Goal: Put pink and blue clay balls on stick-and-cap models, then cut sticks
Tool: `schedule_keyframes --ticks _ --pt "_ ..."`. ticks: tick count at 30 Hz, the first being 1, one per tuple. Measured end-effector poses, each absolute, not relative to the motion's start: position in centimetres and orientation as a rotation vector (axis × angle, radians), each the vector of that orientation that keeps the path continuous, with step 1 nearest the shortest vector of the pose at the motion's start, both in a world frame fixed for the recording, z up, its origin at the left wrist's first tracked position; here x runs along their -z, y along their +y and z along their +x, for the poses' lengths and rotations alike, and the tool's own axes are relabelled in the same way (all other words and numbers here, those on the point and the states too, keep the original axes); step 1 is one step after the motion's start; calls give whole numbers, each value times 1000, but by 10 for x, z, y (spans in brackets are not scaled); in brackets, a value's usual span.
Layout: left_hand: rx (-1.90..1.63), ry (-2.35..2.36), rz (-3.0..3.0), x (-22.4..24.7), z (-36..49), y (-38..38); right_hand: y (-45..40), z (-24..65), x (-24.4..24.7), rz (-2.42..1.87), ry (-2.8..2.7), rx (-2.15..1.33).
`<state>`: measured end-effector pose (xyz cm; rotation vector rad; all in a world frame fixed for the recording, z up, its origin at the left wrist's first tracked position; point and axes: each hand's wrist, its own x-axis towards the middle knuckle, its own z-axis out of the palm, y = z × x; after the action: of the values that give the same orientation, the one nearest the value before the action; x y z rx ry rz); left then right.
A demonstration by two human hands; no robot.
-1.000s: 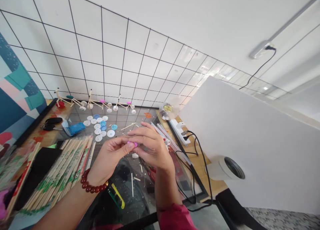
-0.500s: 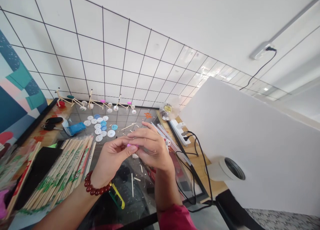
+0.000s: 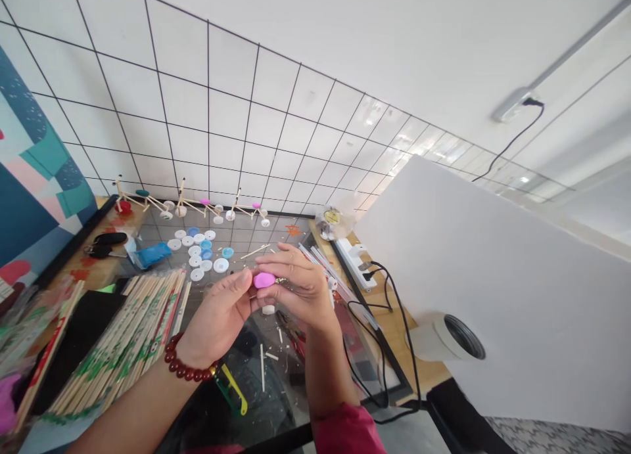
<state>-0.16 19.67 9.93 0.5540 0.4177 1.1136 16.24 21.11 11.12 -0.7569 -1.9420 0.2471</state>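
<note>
Pink bead (image 3: 264,280), perhaps, between hands (image 3: 217,319) (image 3: 298,290)

This is a small craft workshop. Along the foot of a white tiled wall (image 3: 221,112) with black grout lines, a row of little models (image 3: 192,204) built from sticks and bottle caps stands on a glass-topped worktop (image 3: 276,401). Farther from the wall lie loose white and blue bottle caps (image 3: 194,250), bundles of wrapped bamboo chopsticks (image 3: 118,342), pliers (image 3: 290,332), stick offcuts (image 3: 261,368) and a power strip (image 3: 355,263).
</note>
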Motion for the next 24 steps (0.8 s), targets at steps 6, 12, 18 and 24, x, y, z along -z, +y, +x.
schedule_keyframes --ticks 6,12,18,24 --pt "-1061 410 469 -96 1 197 210 162 -112 -683 -1922 -263" --pt "-1092 443 480 -93 1 202 209 167 -116 -718 -2052 -270" --pt "-1080 511 500 -97 0 202 207 165 -116 -842 -1935 -202" --pt "-1234 662 829 -95 -1 199 205 166 -118 -838 -1997 -97"
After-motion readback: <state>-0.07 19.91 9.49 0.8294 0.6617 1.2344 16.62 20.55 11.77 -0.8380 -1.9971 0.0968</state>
